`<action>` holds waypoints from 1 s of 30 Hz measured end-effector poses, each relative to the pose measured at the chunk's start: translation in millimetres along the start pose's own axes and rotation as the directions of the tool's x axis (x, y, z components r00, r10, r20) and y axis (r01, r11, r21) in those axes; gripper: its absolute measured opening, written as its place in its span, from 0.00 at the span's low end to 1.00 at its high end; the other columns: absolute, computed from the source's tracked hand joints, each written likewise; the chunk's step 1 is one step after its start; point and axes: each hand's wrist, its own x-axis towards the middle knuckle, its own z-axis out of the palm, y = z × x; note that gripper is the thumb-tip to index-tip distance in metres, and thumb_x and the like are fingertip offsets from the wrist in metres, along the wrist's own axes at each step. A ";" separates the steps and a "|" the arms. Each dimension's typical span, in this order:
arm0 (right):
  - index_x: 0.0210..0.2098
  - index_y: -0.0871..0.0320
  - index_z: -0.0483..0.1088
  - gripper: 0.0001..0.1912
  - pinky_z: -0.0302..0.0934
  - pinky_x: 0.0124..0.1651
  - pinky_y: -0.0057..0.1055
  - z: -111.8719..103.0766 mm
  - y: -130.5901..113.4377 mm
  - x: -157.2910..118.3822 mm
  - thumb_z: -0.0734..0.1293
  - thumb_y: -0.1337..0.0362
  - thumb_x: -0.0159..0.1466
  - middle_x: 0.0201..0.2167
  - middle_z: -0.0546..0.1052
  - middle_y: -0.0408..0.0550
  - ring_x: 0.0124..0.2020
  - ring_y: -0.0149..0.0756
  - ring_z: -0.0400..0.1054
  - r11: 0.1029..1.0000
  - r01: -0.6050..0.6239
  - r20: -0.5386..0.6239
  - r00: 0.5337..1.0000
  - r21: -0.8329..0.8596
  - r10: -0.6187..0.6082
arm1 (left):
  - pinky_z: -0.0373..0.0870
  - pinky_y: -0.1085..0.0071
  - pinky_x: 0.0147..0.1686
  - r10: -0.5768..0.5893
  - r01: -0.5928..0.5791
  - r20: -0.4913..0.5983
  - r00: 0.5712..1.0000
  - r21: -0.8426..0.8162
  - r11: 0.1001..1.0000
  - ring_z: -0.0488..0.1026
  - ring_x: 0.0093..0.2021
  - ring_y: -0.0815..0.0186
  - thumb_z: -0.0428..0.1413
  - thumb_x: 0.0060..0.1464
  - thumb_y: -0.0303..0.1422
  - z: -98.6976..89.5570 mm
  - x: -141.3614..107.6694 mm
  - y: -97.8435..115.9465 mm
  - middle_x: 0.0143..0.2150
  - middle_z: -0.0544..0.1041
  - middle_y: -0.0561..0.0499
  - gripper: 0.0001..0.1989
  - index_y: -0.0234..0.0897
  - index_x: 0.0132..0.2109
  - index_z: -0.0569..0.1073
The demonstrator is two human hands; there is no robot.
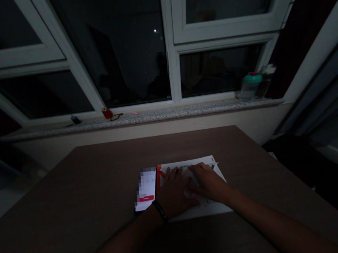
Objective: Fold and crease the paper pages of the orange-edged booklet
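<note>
Printed paper [216, 208], with an orange corner and a red patch, lies on the table under both hands; it could be a sheet or a booklet. My left hand [175, 193], wearing a dark wristband [160, 211], rests on its left part with fingers stretched forward and slightly apart. From the right, my right hand [210, 182] lies on the paper, index finger and thumb apart and pointing left. A pale, crumpled-looking patch [191, 179] shows between the hands; what it is stays unclear in the dim light. Touching or close to the paper's left edge is a lit smartphone [146, 186].
The brown table [103, 177] reaches toward a speckled windowsill [162, 113]. On the sill stand a clear bottle with a teal lid [251, 84], another clear bottle [267, 81] and a small red object [107, 113]. Dark curtains hang at the right.
</note>
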 end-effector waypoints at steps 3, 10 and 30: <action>0.60 0.60 0.62 0.31 0.57 0.53 0.40 1.6 2.2 0.4 0.70 0.57 0.60 0.49 0.69 0.57 0.50 0.48 0.63 1.000 -0.012 0.012 1.000 -0.025 0.013 | 0.44 0.40 0.65 -0.020 0.020 -0.013 1.000 0.012 1.000 0.53 0.67 0.44 0.52 0.58 0.55 1.9 -1.4 1.2 0.65 0.63 0.39 0.29 0.40 0.57 0.70; 0.60 0.57 0.61 0.30 0.56 0.56 0.42 -8.2 10.0 -3.5 0.69 0.57 0.62 0.52 0.70 0.56 0.53 0.47 0.62 0.994 0.105 0.066 0.992 0.041 -0.107 | 0.44 0.40 0.65 -0.001 0.000 0.020 1.000 0.025 1.000 0.52 0.68 0.45 0.55 0.55 0.56 1.7 -1.4 1.6 0.66 0.61 0.39 0.31 0.40 0.58 0.68; 0.35 0.57 0.69 0.07 0.57 0.45 0.36 -9.8 18.8 1.9 0.68 0.60 0.65 0.37 0.71 0.49 0.42 0.42 0.65 0.978 0.181 0.035 0.983 -0.099 -0.179 | 0.55 0.50 0.63 0.112 -0.109 0.033 0.993 -0.101 0.989 0.58 0.65 0.50 0.59 0.55 0.48 -0.6 -0.3 2.5 0.64 0.63 0.42 0.35 0.41 0.64 0.59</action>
